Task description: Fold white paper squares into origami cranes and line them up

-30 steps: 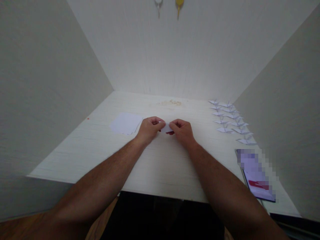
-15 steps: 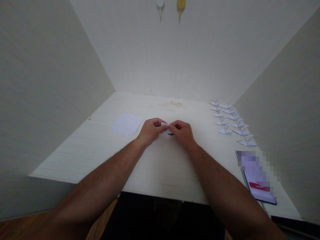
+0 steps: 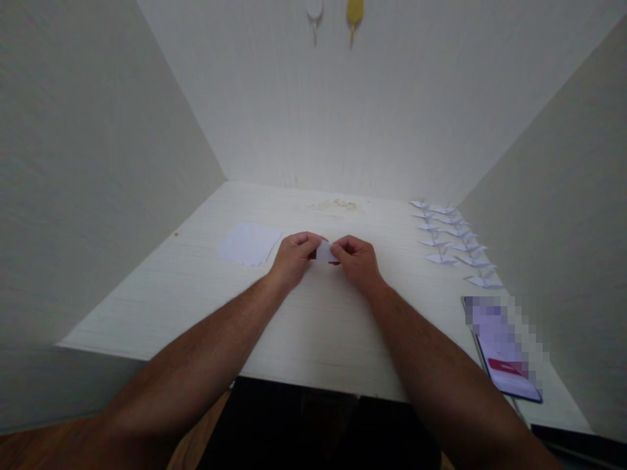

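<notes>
A small folded piece of white paper (image 3: 324,252) is held between my two hands above the middle of the table. My left hand (image 3: 295,256) pinches its left side, thumb on top. On the right side, my right hand (image 3: 356,258) grips it between thumb and fingers. The fingers beneath the paper are mostly hidden. Just left of my left hand lies a loose stack of white paper sheets (image 3: 249,243).
Folded white paper cranes (image 3: 441,258) stand in two rows at the right of the white table (image 3: 333,339). Nearer me lies a phone or tablet (image 3: 509,378), partly pixelated. Walls enclose the table at the left, back and right. Two hooks (image 3: 354,12) hang on the back wall.
My left thumb has shifted left off the middle of the paper, so more of its face shows. My right hand has stayed nearly in place.
</notes>
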A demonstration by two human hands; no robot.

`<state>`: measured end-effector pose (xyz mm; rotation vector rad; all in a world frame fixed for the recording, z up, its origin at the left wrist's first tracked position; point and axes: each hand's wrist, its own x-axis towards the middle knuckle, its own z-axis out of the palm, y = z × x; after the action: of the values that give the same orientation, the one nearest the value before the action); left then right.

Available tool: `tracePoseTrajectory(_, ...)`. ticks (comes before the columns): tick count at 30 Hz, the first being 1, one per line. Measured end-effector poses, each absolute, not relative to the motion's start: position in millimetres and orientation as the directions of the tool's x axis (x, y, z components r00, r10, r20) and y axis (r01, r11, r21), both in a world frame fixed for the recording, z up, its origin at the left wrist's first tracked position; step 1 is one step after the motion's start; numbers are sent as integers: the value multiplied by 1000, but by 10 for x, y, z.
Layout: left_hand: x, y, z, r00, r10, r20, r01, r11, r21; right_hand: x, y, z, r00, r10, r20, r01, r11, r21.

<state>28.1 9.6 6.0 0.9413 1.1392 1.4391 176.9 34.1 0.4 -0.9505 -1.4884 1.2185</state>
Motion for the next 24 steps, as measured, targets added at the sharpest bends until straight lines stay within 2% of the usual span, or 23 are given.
tracePoseTrajectory(5, 294, 89, 33, -148, 989, 27, -208, -58, 976, 1761, 345, -24, -239, 952, 192, 1, 198, -980)
tracePoseTrajectory(9, 294, 101, 13, -204, 979, 8, -205, -50, 977, 1770, 338, -21, -259, 943, 209, 38, 226, -973)
tracePoseTrajectory(13, 284, 106, 19, -186, 983, 7, -224, -49, 973, 1778, 336, -9, -261, 941, 217, 60, 240, -969)
tracePoseTrajectory(19, 244, 94, 21, -166, 984, 62, 74, -51, 996, 1778, 339, -30, -264, 937, 228, 121, 267, -956)
tracePoseTrajectory(24, 253, 94, 15, -147, 989, 7, 39, -1, 999, 1796, 323, -18, -282, 916, 287, 187, 346, -920)
